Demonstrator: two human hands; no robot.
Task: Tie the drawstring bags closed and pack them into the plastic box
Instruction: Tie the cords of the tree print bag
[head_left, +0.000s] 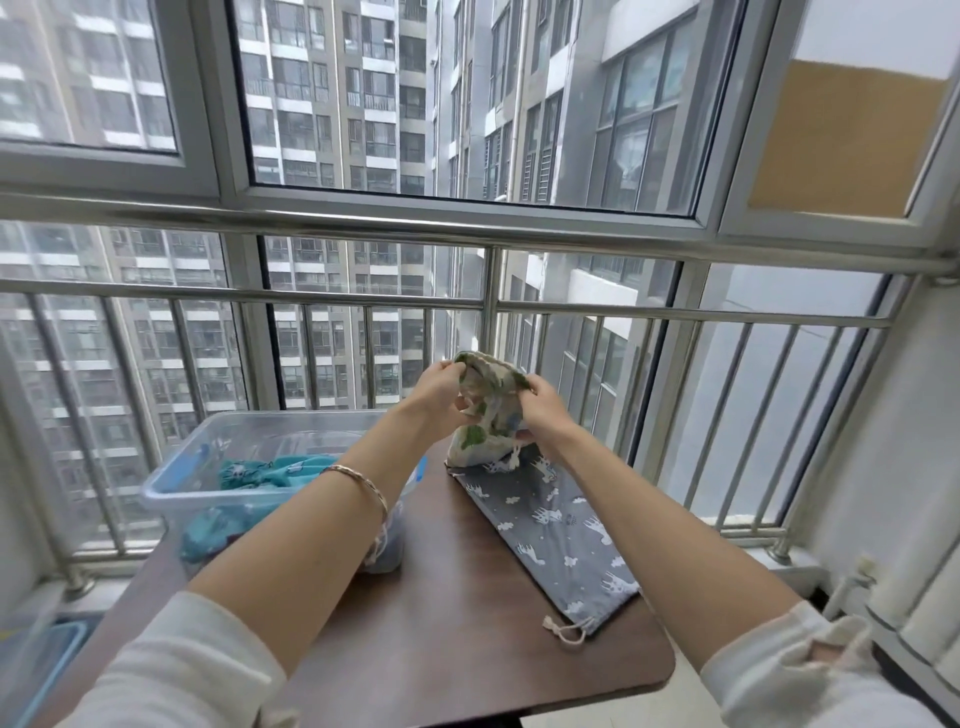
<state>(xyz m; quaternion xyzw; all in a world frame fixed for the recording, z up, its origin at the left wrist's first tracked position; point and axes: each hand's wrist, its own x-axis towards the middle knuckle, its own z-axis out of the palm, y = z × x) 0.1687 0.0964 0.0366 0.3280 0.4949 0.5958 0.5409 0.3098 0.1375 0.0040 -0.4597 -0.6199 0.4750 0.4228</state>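
A cream drawstring bag with green print (485, 415) is held upright above the far end of the brown table (467, 597). My left hand (436, 397) grips its top on the left and my right hand (540, 405) grips its top on the right. Its cord end dangles at the bottom. Beneath it a grey bag with white print (550, 525) lies flat, its cord (566, 631) at the near end. The clear plastic box (171, 483) stands on the left with a teal bag (270, 470) inside. Another grey bag (387, 545) lies partly hidden under my left forearm.
A steel railing (363, 301) and window glass run right behind the table. A blue bin (47, 654) sits low at the left. A white wall and radiator pipes (857, 577) stand at the right. The table's near right corner is rounded.
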